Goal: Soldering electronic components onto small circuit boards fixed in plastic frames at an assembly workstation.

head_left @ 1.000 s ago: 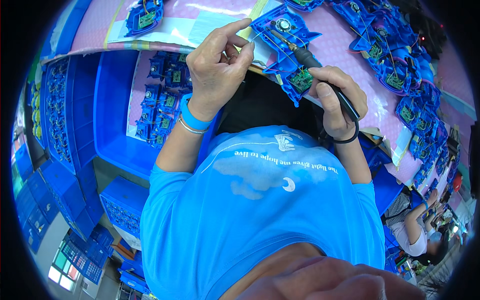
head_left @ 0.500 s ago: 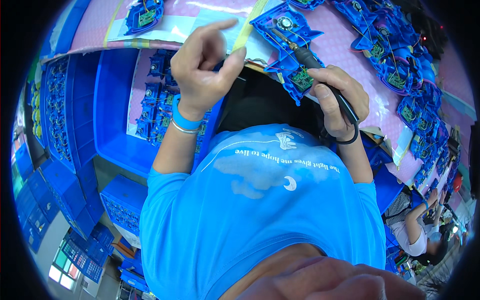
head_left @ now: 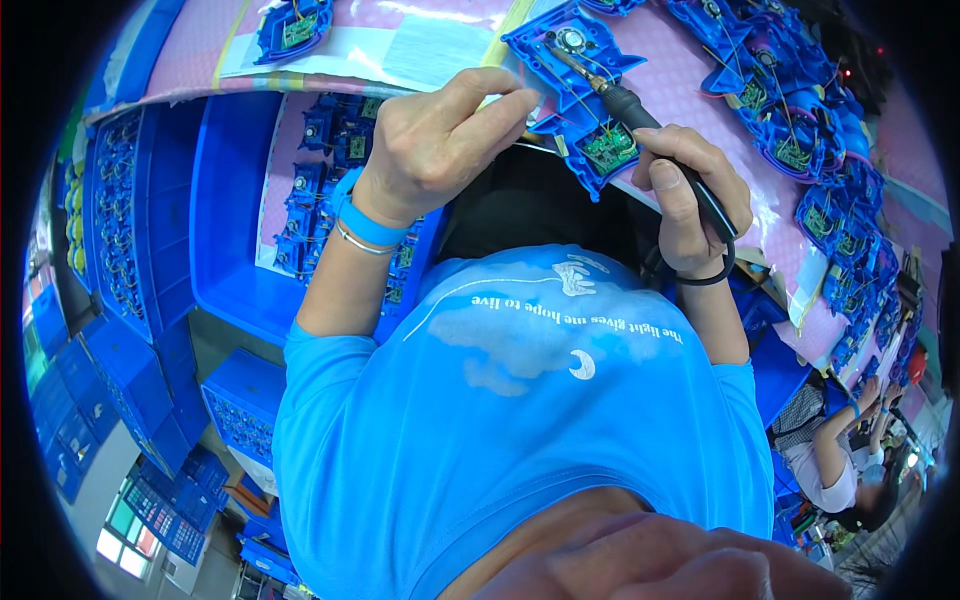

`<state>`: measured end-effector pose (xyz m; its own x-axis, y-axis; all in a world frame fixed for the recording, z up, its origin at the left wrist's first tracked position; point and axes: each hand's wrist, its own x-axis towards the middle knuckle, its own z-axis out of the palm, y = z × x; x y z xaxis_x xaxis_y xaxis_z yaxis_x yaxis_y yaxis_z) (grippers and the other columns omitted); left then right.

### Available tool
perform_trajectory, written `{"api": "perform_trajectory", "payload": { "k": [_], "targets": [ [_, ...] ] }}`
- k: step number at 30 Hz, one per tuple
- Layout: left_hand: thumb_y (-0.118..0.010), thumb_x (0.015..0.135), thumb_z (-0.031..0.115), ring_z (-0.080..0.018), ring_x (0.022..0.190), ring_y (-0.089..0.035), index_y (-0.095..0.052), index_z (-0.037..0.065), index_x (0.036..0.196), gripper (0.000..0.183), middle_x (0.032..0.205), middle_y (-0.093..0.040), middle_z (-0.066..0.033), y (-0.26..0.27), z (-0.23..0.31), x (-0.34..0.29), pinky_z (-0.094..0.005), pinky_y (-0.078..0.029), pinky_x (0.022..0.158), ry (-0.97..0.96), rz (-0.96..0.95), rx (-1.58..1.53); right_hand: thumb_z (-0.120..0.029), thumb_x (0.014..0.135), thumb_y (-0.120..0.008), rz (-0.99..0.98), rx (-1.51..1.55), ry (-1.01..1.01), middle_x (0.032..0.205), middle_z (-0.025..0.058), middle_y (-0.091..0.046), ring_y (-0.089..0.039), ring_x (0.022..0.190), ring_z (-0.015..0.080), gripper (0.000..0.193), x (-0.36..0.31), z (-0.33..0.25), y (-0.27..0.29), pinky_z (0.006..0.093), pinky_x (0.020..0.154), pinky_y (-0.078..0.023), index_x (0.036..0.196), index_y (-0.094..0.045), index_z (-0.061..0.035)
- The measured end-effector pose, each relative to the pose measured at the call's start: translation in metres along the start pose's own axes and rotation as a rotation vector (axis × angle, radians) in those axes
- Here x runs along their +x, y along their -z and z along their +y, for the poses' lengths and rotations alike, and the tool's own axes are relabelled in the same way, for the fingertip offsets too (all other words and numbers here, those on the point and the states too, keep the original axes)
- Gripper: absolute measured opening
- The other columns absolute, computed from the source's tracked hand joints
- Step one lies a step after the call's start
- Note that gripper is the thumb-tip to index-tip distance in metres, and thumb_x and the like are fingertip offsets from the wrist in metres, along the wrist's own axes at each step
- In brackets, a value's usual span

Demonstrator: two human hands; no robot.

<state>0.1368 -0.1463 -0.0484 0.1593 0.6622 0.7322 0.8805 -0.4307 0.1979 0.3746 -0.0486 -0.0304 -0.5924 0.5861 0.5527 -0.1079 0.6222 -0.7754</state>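
Observation:
My right hand (head_left: 692,195) grips a black-handled soldering iron (head_left: 622,105), its metal tip slanting up and left over a blue plastic housing (head_left: 565,85). A round speaker (head_left: 571,40) sits in that housing near the tip. At its near end is a green circuit board (head_left: 610,148), with thin wires running between. Just left of the housing, my left hand (head_left: 445,140) is closed in a pinch, thumb and forefinger together. Thin wires lie by those fingertips, but what the pinch holds is too small to make out.
More blue housings with boards (head_left: 790,150) are heaped along the right of the pink-covered table (head_left: 690,80). Another housing (head_left: 295,30) lies at the far left. A blue bin (head_left: 220,220) holding several units stands below the table edge. People work at the far right.
My left hand has moved right to the housing's edge, and its spread fingers have closed into a pinch. The soldering iron has shifted slightly right and down, still in my right hand.

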Motion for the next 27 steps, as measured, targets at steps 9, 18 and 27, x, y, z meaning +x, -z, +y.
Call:
{"api": "perform_trajectory", "payload": {
  "k": [9,18,27],
  "targets": [
    [-0.077,0.078,0.007,-0.0202,0.076,-0.072,-0.069,0.006,0.095,0.018,0.093,-0.070,-0.0065,-0.022,-0.011,0.009,-0.0262,-0.058,0.060,0.077,-0.011,0.039,-0.008,0.092,-0.057,-0.043,-0.028,0.007,0.074,0.0127,-0.064,-0.059,0.063,0.0157,0.025,0.003,0.000,-0.001,0.0276,0.058,-0.045,0.107,-0.066,0.0093],
    [-0.078,0.077,0.001,-0.0218,0.076,-0.073,-0.071,0.004,0.101,0.025,0.101,-0.073,-0.0084,-0.022,-0.012,0.007,-0.0280,-0.059,0.063,0.101,-0.008,-0.004,-0.007,0.091,-0.057,-0.056,-0.034,-0.016,0.075,0.0127,-0.064,-0.059,0.063,0.0159,0.025,0.004,0.004,-0.003,0.0275,0.058,-0.045,0.108,-0.067,0.0093],
    [-0.077,0.077,0.001,-0.0212,0.077,-0.073,-0.071,0.005,0.101,0.025,0.103,-0.073,-0.0077,-0.021,-0.011,0.006,-0.0278,-0.059,0.064,0.115,-0.034,0.001,-0.006,0.092,-0.058,-0.034,-0.021,0.026,0.076,0.0142,-0.065,-0.059,0.063,0.0163,0.024,0.002,0.004,-0.002,0.0276,0.058,-0.046,0.108,-0.066,0.0099]
  ]
}}
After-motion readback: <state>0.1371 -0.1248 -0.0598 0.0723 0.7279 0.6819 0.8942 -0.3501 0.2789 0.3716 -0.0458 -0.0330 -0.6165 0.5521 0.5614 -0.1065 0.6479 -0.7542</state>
